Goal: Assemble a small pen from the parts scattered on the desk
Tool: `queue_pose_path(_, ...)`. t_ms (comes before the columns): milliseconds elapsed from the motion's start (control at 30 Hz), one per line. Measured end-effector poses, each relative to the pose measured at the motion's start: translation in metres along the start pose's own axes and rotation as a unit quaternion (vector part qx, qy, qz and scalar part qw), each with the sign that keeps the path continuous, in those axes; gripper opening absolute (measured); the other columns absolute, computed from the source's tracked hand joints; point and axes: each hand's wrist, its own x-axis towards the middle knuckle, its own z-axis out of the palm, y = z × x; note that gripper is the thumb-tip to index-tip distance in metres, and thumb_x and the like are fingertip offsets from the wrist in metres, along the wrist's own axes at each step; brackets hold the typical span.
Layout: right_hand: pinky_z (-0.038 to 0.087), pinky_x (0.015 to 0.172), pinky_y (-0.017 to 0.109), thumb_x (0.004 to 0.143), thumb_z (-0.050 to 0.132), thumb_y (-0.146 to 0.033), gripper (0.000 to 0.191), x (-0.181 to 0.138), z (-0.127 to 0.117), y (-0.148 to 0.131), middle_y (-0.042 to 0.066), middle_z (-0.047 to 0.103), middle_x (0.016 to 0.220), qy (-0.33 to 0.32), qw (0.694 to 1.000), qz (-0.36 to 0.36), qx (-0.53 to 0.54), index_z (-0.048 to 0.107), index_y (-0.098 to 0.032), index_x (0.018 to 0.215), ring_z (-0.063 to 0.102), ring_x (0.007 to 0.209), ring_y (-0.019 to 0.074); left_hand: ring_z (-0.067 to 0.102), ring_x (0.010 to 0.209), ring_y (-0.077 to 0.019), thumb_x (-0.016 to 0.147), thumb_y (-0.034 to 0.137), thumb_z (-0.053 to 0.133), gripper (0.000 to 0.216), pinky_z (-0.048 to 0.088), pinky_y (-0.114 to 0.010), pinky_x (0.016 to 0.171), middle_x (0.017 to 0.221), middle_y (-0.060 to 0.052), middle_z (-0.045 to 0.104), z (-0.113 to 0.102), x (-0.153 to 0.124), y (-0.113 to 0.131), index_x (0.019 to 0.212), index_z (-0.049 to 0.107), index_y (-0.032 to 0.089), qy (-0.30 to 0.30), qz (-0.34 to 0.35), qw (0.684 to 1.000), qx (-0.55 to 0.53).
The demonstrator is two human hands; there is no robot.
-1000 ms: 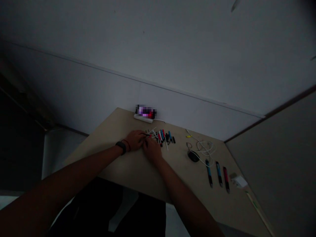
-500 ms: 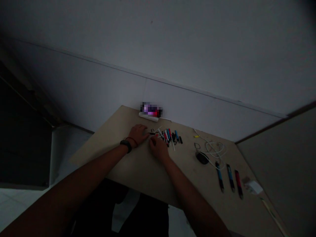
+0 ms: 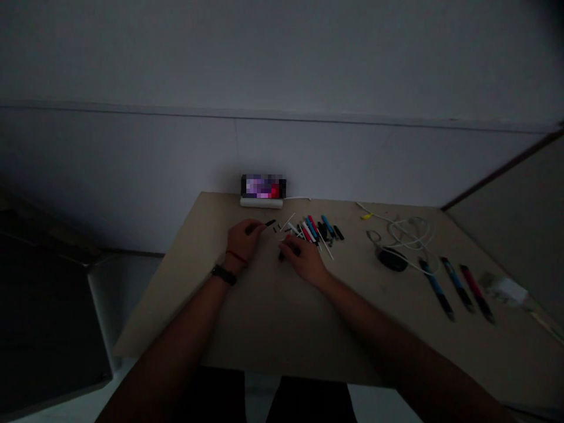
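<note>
My left hand (image 3: 243, 239) is closed in a pinch above the tabletop. A slim black pen part (image 3: 270, 222) sticks out from its fingertips to the right. My right hand (image 3: 305, 258), also closed, has thumb and finger together around something small. A dark bit (image 3: 281, 256) shows under those fingertips, too dim to name. Just beyond the right hand lies a loose pile of pen parts: a blue barrel (image 3: 327, 224), a red barrel (image 3: 312, 224), a thin white refill (image 3: 326, 244) and several small black pieces (image 3: 338, 232).
A phone (image 3: 263, 187) with a blurred screen leans on a white stand (image 3: 261, 203) by the wall. Rightward lie a coiled white cable (image 3: 409, 232), a black mouse-like object (image 3: 392, 259), two blue pens (image 3: 436, 289) and a red pen (image 3: 477, 294) on the table (image 3: 282, 329).
The view has levelled and turned. My hands have moved apart, the left one now lifting the black part away from the right. The assembled pens lie as before.
</note>
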Motion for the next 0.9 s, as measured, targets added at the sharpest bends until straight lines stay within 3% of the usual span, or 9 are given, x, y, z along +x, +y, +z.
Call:
queue_pose_path(133,0.037,0.055,0.025,0.089,0.057,-0.038,0.024,0.000,-0.002,-0.003,0.001,0.066,0.066,-0.014,1.000,0.018,0.018,0.067,-0.020,0.077,0.054,0.057,0.0140,0.069,0.077,-0.0176,0.074,0.037,0.080,0.025,0.055,-0.033,0.078,0.083,-0.004,0.074,-0.007,0.002,0.002,0.087,0.074,0.017,0.005,-0.082,0.971,-0.225)
queue_pose_path(267,0.038,0.057,0.026,0.091,0.054,-0.038,0.025,0.000,-0.004,-0.006,0.002,0.067,0.068,-0.044,0.999,0.018,0.015,0.065,-0.019,0.078,0.056,0.059,0.0142,0.070,0.080,-0.0140,0.065,0.026,0.088,0.037,0.056,-0.032,0.082,0.096,-0.003,0.074,-0.011,0.003,0.006,0.096,0.071,0.018,-0.027,-0.170,0.870,-0.463)
queue_pose_path(367,0.038,0.057,0.026,0.091,0.053,-0.039,0.026,-0.002,-0.005,-0.006,0.002,0.066,0.068,-0.046,0.999,0.018,0.010,0.064,-0.019,0.079,0.056,0.060,0.0144,0.070,0.081,-0.0119,0.065,0.017,0.089,0.037,0.056,-0.031,0.085,0.097,-0.001,0.074,-0.015,0.005,0.008,0.096,0.069,0.020,-0.035,-0.209,0.813,-0.543)
queue_pose_path(467,0.037,0.057,0.026,0.091,0.053,-0.039,0.025,-0.003,-0.005,-0.006,0.001,0.064,0.067,-0.046,0.999,0.019,-0.001,0.064,-0.019,0.080,0.055,0.059,0.0142,0.069,0.078,-0.0092,0.072,0.013,0.084,0.028,0.056,-0.028,0.083,0.098,0.002,0.074,-0.017,0.007,0.010,0.094,0.068,0.021,-0.032,-0.242,0.780,-0.576)
queue_pose_path(733,0.036,0.058,0.026,0.091,0.054,-0.039,0.027,-0.003,-0.009,-0.009,0.000,0.063,0.067,-0.035,0.999,0.008,0.019,0.066,-0.019,0.077,0.053,0.059,0.0131,0.065,0.066,-0.0056,0.091,0.028,0.071,0.006,0.056,-0.022,0.072,0.093,0.004,0.075,-0.013,0.001,0.016,0.094,0.072,0.024,-0.028,-0.310,0.737,-0.600)
queue_pose_path(833,0.037,0.057,0.026,0.090,0.055,-0.040,0.028,-0.003,-0.009,-0.009,0.000,0.064,0.067,-0.037,0.999,0.013,0.024,0.066,-0.019,0.077,0.053,0.059,0.0132,0.063,0.062,-0.0047,0.091,0.034,0.070,0.011,0.056,-0.020,0.069,0.094,0.002,0.076,-0.012,0.000,0.017,0.094,0.073,0.023,-0.013,-0.316,0.749,-0.583)
queue_pose_path(900,0.037,0.057,0.026,0.090,0.056,-0.041,0.027,-0.004,-0.008,-0.009,0.000,0.065,0.067,-0.038,0.999,0.019,0.033,0.066,-0.019,0.078,0.054,0.058,0.0132,0.063,0.062,-0.0049,0.088,0.034,0.073,0.013,0.056,-0.021,0.068,0.100,0.001,0.076,-0.011,0.000,0.017,0.093,0.073,0.022,-0.003,-0.303,0.775,-0.555)
